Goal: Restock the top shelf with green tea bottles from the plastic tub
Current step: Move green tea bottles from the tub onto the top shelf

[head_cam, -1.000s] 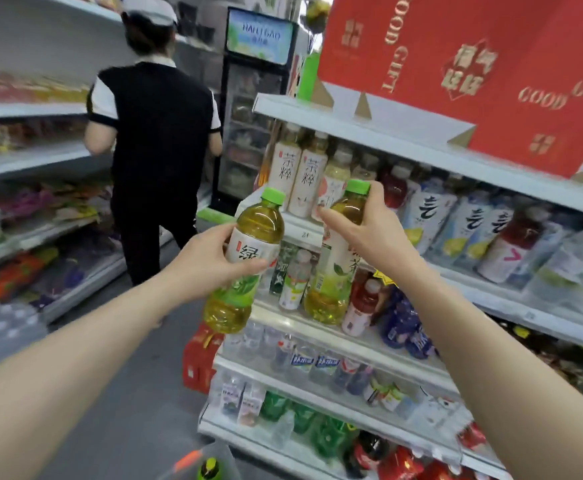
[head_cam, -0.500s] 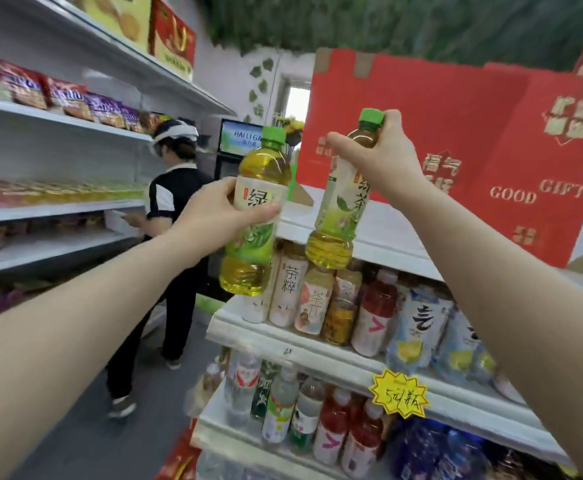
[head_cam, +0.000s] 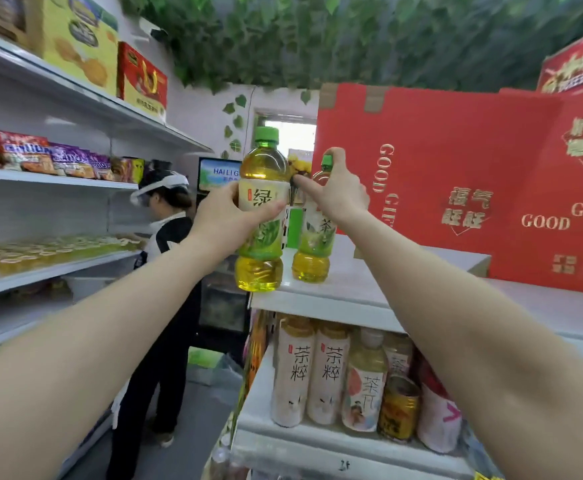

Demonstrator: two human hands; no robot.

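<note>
Your left hand (head_cam: 227, 220) grips one green tea bottle (head_cam: 264, 164) round its label, now lowered to the top shelf (head_cam: 369, 289) corner; can't tell if it's seated. Your right hand (head_cam: 338, 195) pinches the second bottle (head_cam: 312, 244) by its neck, base now down on the shelf. Probably ready to let go.

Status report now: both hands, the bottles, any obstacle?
Left hand grips first bottle at top shelf edge. Right hand holds second bottle by neck, base on shelf. Red box close behind.

Shop aisle. White shelving (head_cam: 58, 178) along the left side; green foliage (head_cam: 317, 39) overhead; a bright window (head_cam: 297, 135) in the pale back wall (head_cam: 207, 109); grey floor (head_cam: 200, 417) below.
</note>
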